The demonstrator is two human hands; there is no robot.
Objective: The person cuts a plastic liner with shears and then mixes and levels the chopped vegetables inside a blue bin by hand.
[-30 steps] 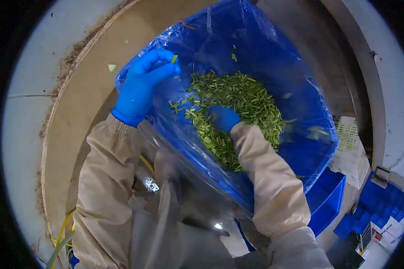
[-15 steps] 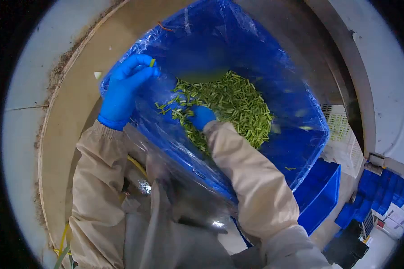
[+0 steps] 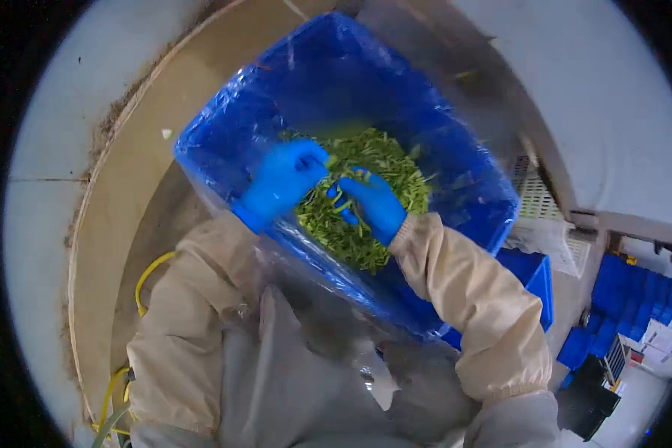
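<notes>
A blue crate (image 3: 224,112) lined with clear plastic holds a heap of short cut green stems (image 3: 358,250). Above the heap, my left hand (image 3: 284,179), in a blue glove, has its thumb and forefinger pinched together, with a bit of green at their tips. Close by on the right is my right hand (image 3: 377,205), also blue-gloved, its fingers curled round several cut green stems that poke out between them. Both hands are over the crate and nearly meet. Motion blur softens the heap and the fingertips.
The crate stands within a curved tan rim (image 3: 101,246). A second blue crate (image 3: 534,280) and a pale perforated crate (image 3: 541,198) are at the right. Farther off are stacked blue crates (image 3: 627,299) and a black bin (image 3: 590,399). A yellow hose (image 3: 143,284) runs at the left.
My right hand has lifted from the heap with cut green stems. My left hand has come inward from the crate's left edge, down and right, towards it. The view has shifted slightly.
</notes>
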